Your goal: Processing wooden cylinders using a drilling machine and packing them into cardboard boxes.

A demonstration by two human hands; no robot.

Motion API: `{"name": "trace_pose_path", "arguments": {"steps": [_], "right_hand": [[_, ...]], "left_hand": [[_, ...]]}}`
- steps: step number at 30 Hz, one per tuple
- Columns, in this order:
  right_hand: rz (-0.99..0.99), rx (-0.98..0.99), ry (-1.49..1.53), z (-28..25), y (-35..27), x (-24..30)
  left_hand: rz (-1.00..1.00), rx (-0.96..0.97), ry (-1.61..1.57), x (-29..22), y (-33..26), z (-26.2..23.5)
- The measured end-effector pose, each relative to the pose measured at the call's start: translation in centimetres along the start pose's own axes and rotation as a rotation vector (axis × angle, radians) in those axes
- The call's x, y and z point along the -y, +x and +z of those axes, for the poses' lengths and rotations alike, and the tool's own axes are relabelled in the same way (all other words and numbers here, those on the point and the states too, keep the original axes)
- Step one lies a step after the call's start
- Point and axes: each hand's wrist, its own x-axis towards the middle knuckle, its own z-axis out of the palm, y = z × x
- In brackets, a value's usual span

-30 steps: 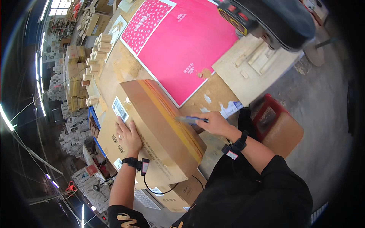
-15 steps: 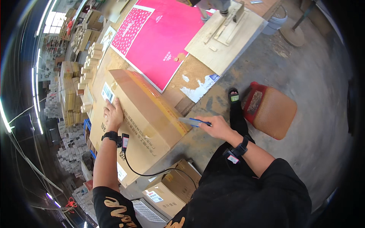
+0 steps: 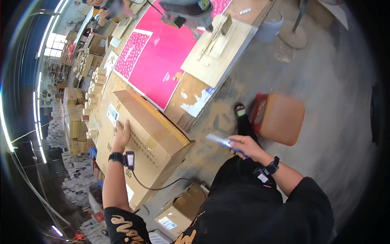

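A large brown cardboard carton (image 3: 156, 140) lies on the workbench, with yellowish tape along its far right edge. My left hand (image 3: 121, 136) rests on its upper face with fingers stretched out, just below a white barcode label (image 3: 113, 114). My right hand (image 3: 247, 147) is closed around a blue utility knife (image 3: 219, 140), blurred by motion. The knife's front end points left toward the carton, and a gap separates it from the carton's right corner.
Beyond the carton lie a pink printed sheet (image 3: 156, 61) and a pale wooden board (image 3: 199, 67) under a dark machine head (image 3: 187, 11). A brown stool (image 3: 282, 118) stands right. A smaller carton (image 3: 183, 209) sits below. Wooden cylinders (image 3: 96, 87) line the left; another person's hand (image 3: 104, 15) shows far off.
My right hand has drawn the utility knife away from the carton's taped edge, to the right and nearer me. My left hand stays on the carton; the view has shifted.
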Motion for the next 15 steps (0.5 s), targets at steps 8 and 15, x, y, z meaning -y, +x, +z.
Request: {"name": "trace_pose_path", "arguments": {"steps": [8,15], "right_hand": [[-0.249,0.041,0.109,-3.0,-6.7,12.1],[-0.369,0.014,0.132,-3.8,-7.5,17.3]], "left_hand": [[0.444,-0.130,-0.407,1.1,-11.9,-0.5],[0.380,-0.170,-0.325,2.4,-20.4,2.6]]}}
